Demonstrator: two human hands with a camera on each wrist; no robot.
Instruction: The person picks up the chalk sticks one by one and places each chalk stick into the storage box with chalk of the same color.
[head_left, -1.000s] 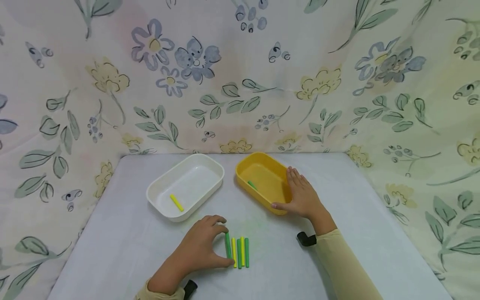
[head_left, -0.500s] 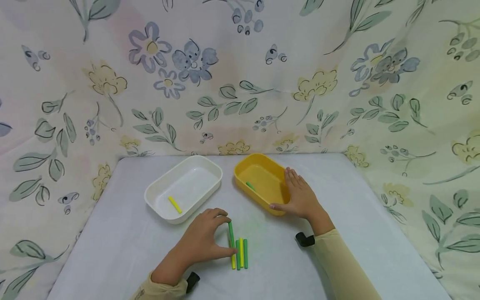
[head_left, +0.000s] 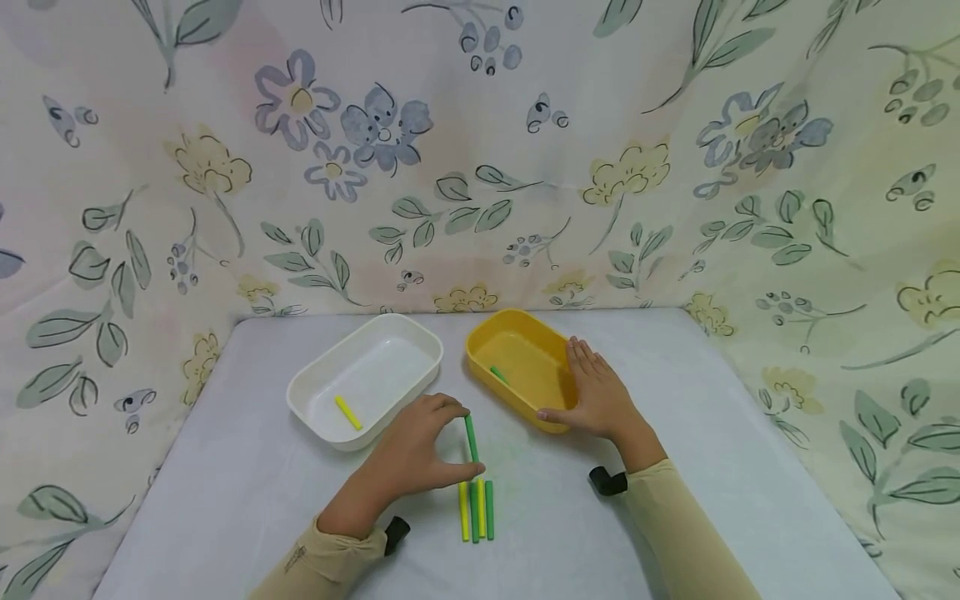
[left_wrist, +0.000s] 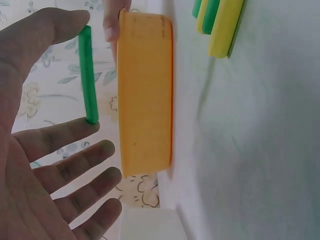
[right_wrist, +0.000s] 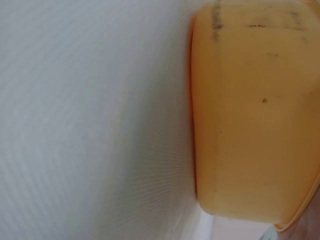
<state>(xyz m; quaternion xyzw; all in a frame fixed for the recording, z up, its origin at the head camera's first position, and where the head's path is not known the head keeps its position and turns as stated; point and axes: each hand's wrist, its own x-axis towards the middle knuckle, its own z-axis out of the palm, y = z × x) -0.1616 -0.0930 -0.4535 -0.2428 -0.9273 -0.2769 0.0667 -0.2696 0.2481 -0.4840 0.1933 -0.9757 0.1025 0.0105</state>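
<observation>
My left hand (head_left: pixel 420 454) pinches a green stick (head_left: pixel 472 438) by its ends between thumb and forefinger, lifted above the table; the same green stick (left_wrist: pixel 88 75) shows in the left wrist view beside the yellow tray (left_wrist: pixel 146 92). Several green and yellow sticks (head_left: pixel 477 510) lie side by side on the table just below that hand. My right hand (head_left: pixel 596 396) rests flat with straight fingers against the right side of the yellow tray (head_left: pixel 480 337), which holds one green stick (head_left: pixel 498 374). The white tray (head_left: pixel 405 325) holds one yellow stick (head_left: pixel 348 412).
The grey table (head_left: pixel 712 433) is walled on three sides by a floral cloth (head_left: pixel 480 150). The two trays stand side by side at mid-table. The right wrist view is filled by the yellow tray's wall (right_wrist: pixel 255 115) and the table surface.
My left hand has picked the leftmost green stick out of the row and lifted it up and away towards the trays. The right hand has stayed on the yellow tray.
</observation>
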